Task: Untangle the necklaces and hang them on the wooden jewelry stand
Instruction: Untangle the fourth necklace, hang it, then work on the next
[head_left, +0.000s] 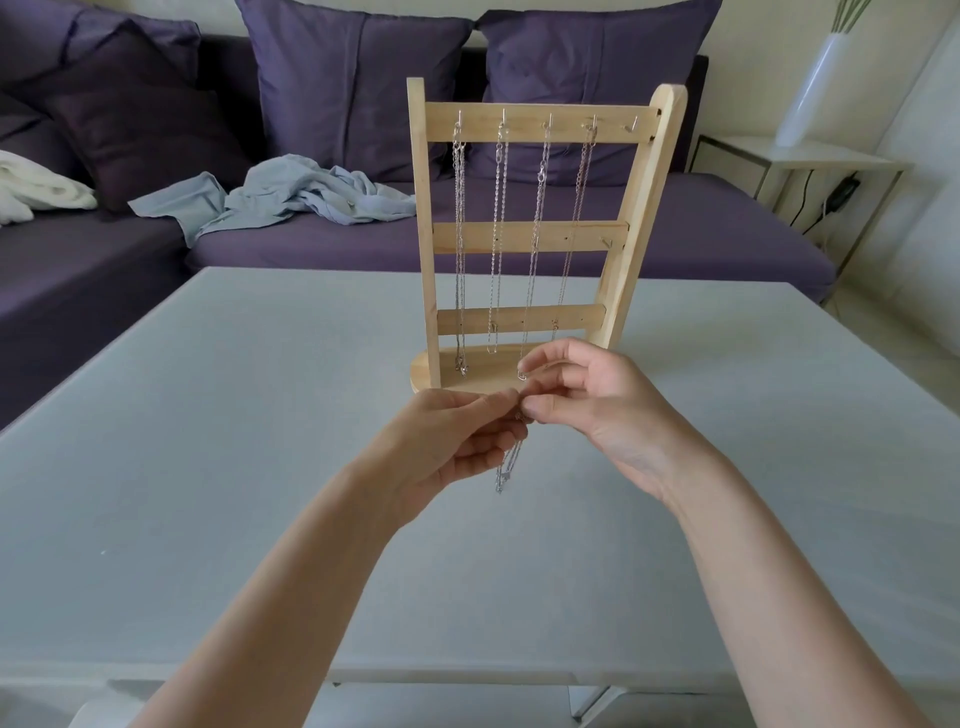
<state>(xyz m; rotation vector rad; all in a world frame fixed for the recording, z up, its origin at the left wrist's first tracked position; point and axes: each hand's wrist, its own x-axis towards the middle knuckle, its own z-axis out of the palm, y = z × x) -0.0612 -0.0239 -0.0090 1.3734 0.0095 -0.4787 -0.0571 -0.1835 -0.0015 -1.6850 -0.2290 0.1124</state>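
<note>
Necklace (506, 470) dangles vertically from both hands, left hand (452, 441) and right hand (592, 400) pinching it together just near of stand (519, 234) base, free top-rail hook (632, 124) lies up, far and right, nearer right hand.

Two bare forearms come in from the lower edge of the head view, with no sleeves visible anywhere along them. The left hand (452, 436) and the right hand (592, 400) wear no gloves. No rings show on the visible fingers, and neither wrist carries a watch or bracelet. The fingernails that show look short and unpainted.
</note>
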